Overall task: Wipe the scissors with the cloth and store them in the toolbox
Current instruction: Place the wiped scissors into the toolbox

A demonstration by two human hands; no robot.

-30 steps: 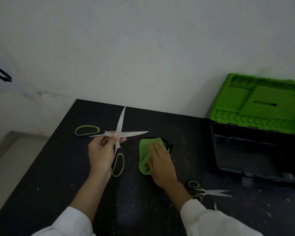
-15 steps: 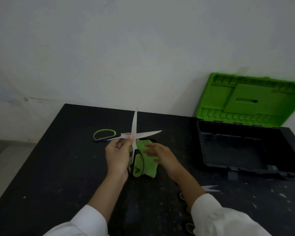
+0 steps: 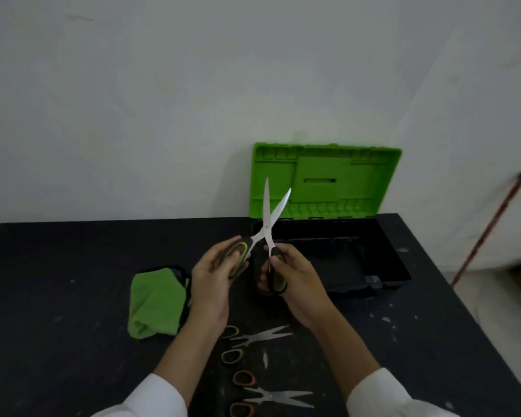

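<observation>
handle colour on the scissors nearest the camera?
Orange and black, on the near scissors. Head view, bottom edge.

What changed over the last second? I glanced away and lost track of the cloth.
The right hand let go of the cloth and took one handle of the scissors; the left hand holds the other. The blades, spread wide before, are closer together and point up. The cloth lies on the table. The toolbox stays open.

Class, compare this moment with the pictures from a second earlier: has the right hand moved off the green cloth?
Yes. The right hand has left the green cloth on the table and now grips one handle of the held scissors, nearer the toolbox.
</observation>
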